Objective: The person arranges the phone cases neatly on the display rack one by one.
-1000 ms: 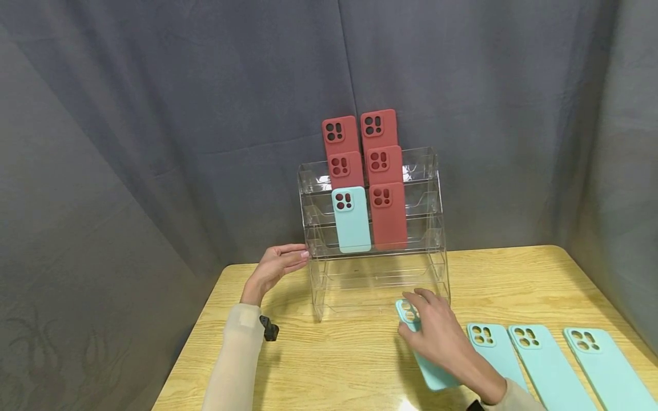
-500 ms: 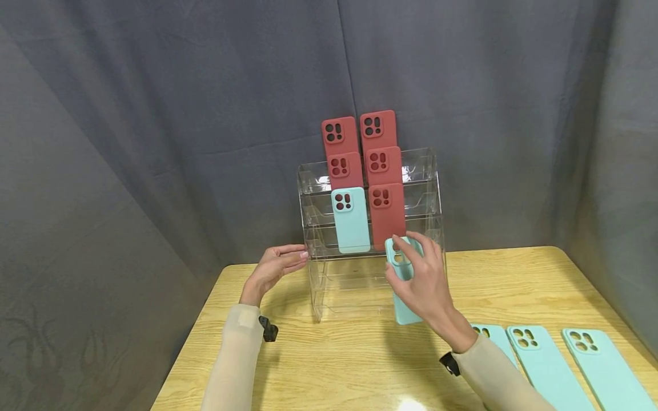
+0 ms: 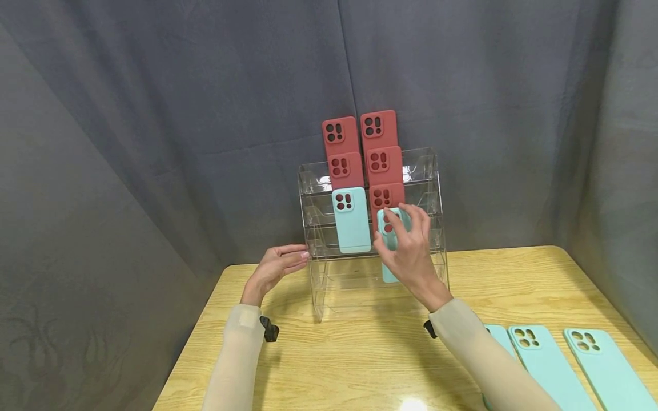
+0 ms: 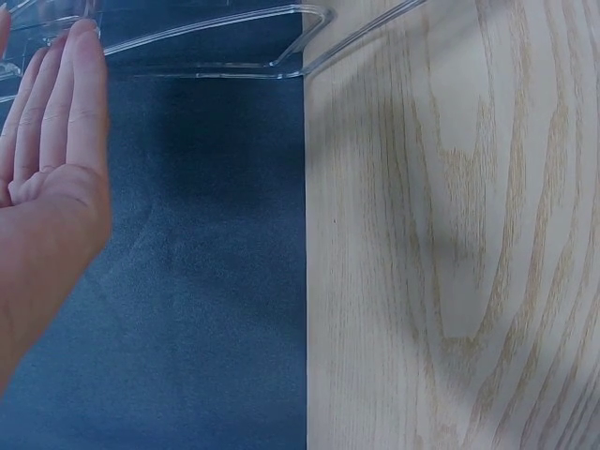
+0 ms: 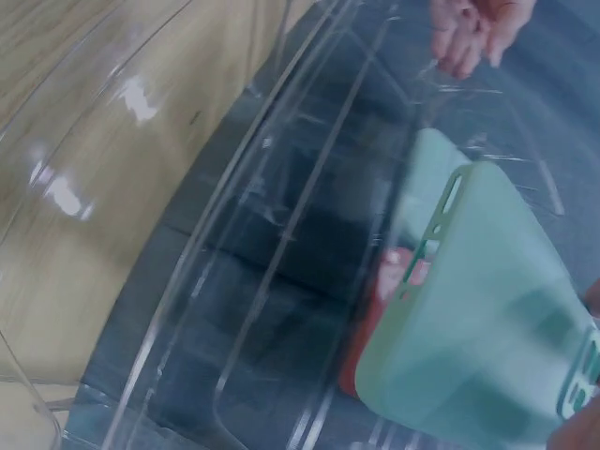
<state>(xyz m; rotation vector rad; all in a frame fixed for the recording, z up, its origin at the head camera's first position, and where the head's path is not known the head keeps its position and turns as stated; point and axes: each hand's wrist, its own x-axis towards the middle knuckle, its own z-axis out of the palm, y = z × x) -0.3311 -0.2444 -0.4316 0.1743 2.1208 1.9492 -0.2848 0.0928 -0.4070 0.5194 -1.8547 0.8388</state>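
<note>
At the front of the clear acrylic tiered rack [image 3: 321, 252], the right hand [image 3: 412, 257] grips a mint-green rectangular phone case [image 5: 478, 309] near its camera-hole end, before a red rectangular phone case [image 3: 397, 194] on the rack; at the rack's left side, the left hand [image 3: 277, 267], straight-fingered, grasps nothing; right of the rack, three mint-green cases [image 3: 557, 368] lie on the yellowish wooden table [image 3: 329, 365]

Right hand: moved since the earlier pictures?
Yes: in the head view, the right hand has moved up and slightly left against the clear rack, carrying a teal phone case.
</note>
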